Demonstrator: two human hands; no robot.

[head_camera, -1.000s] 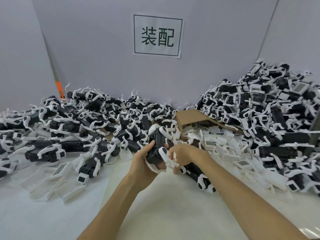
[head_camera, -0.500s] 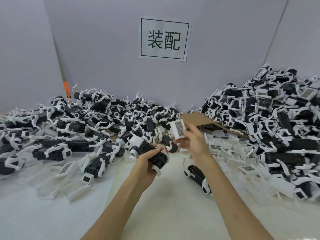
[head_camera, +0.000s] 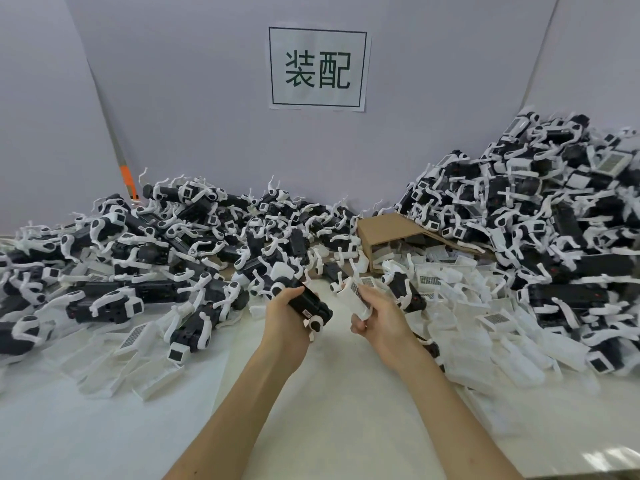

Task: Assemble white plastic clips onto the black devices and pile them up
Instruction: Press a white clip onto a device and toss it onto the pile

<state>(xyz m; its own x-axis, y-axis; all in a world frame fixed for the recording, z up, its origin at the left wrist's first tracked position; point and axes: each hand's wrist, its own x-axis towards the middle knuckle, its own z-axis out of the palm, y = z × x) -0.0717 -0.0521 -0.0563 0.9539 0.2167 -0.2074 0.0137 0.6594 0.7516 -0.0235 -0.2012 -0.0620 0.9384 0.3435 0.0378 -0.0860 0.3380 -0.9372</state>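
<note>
Left hand (head_camera: 285, 318) is clenched around a black device (head_camera: 310, 304), fingers wrapped over its body, holding it tilted just above the middle of the white desk (head_camera: 329, 410), with a small white round part showing at the device's near end; right hand (head_camera: 382, 318) is just beside it, not touching, and pinches a white plastic clip (head_camera: 357, 299) with a barcode label, held upright between thumb and curled fingers. Along the back edge toward the left corner of the desk sprawls a low pile of black devices with white clips on them (head_camera: 156, 244). A taller pile of the same (head_camera: 540, 216) rises against the wall at the back right corner. Between the two piles lies a brown cardboard box (head_camera: 389, 228), tipped on its side. Loose white clips (head_camera: 467, 327) lie heaped along the right edge, and a few more (head_camera: 128, 358) near the left edge. On the wall behind hangs a paper sign (head_camera: 317, 67)
</note>
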